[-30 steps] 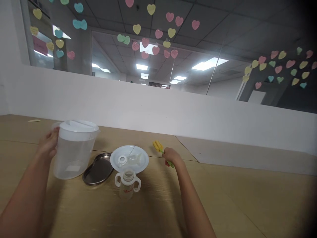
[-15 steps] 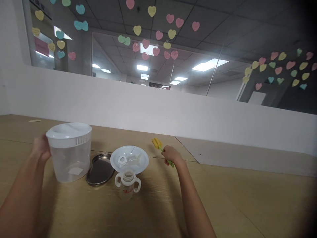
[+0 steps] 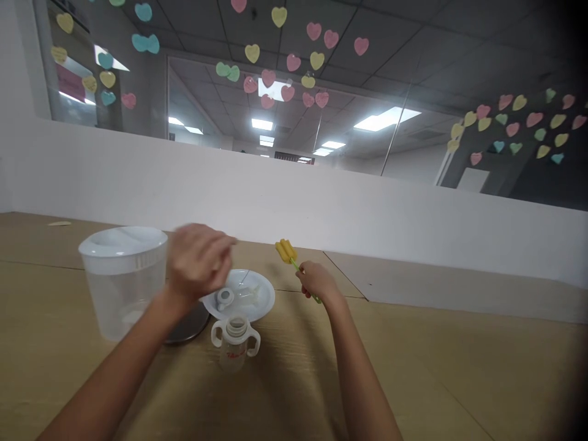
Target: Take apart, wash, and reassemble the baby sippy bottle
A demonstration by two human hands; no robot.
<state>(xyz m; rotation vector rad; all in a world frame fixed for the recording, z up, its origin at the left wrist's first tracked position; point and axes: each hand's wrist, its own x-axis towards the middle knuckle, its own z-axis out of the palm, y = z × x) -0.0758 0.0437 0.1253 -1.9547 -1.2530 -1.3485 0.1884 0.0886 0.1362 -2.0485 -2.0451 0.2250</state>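
My right hand (image 3: 316,282) grips the green handle of a brush with a yellow sponge head (image 3: 285,251), which points up and left. Blurred by motion, my left hand (image 3: 198,260) is in the air between the lidded clear tub (image 3: 124,282) and the white plate (image 3: 266,300); its finger pose is unclear. On the plate lie a white ring-shaped cap (image 3: 225,297) and a clear piece (image 3: 248,296). An uncapped clear bottle (image 3: 233,352) with two white handles stands upright in front of the plate. My left arm partly hides the metal tray (image 3: 190,327).
The wooden table (image 3: 436,355) runs back to a white wall (image 3: 275,199) below a window with heart-shaped notes. A thin flat piece (image 3: 59,223) lies at the table's far left.
My left hand has left the tub's left side and moved right, over towards the plate. The brush in my right hand has risen slightly.
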